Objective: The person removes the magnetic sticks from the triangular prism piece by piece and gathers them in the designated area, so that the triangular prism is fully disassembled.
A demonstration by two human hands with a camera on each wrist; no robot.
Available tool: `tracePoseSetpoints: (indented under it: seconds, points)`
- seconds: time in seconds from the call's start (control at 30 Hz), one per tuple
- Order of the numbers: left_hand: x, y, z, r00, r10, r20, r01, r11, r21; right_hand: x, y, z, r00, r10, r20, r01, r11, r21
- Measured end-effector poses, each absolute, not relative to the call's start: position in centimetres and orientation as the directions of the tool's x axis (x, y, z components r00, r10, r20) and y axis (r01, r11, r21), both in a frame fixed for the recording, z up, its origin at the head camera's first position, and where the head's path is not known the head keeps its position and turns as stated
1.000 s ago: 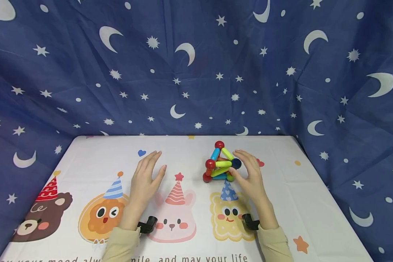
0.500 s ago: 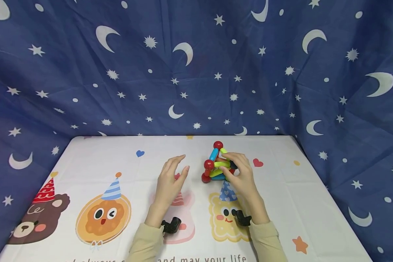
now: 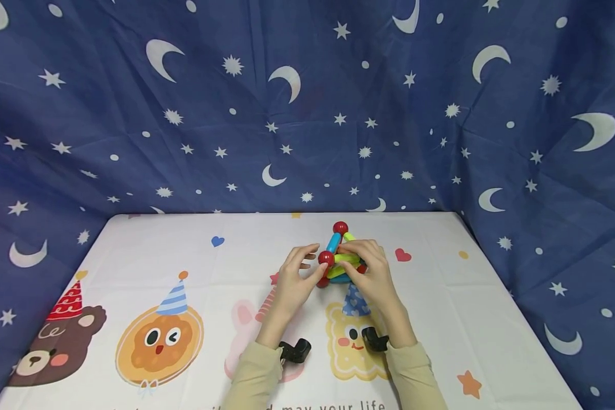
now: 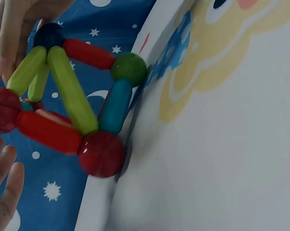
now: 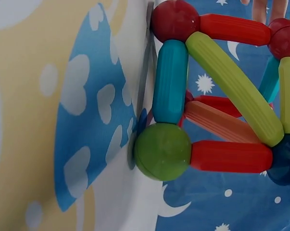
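A frame of magnetic building sticks and balls stands on the table. Red, blue, orange and yellow-green sticks join red, green and dark blue balls. My right hand is at its right side, thumb and fingers bent round the dark blue ball, which the hand mostly hides in the head view. My left hand is at the frame's left, thumb and fingers parted beside the near upper red ball. In the left wrist view, the left fingers appear slightly apart from that ball.
A white tablecloth with printed cartoon figures covers the table. Behind and at the sides hangs a dark blue curtain with moons and stars. Black wrist cameras sit on both wrists.
My left hand has moved right, up to the red ball. My right hand has moved slightly left and closed in round the dark blue ball. The frame stays on the table.
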State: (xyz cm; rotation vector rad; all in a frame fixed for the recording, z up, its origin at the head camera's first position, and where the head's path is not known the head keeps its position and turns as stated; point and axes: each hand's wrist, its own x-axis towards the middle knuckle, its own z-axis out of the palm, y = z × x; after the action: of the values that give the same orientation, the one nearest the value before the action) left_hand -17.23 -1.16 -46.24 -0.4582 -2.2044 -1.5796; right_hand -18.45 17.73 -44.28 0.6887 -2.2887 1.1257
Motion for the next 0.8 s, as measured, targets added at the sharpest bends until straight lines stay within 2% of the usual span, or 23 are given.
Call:
tracePoseSetpoints:
  seconds: [0.27, 0.47, 0.8]
  points:
    - [-17.6, 0.2, -46.7, -0.888, 0.052, 0.457, 0.452, 0.286, 0.845, -18.8, 17.5, -44.8, -0.704, -0.239, 0.669, -0.665, 0.552, -0.503]
    - [-18.0, 0.7, -47.0, -0.876, 0.043, 0.481, 0.474, 0.263, 0.840, -19.1, 17.3, -45.0, -0.662, -0.267, 0.700, -0.690, 0.583, -0.430]
    - [-18.0, 0.9, -47.2, -0.860, -0.008, 0.511, 0.496, 0.225, 0.839, -19.1, 17.1, -45.3, -0.655, -0.280, 0.701, -0.684, 0.614, -0.393]
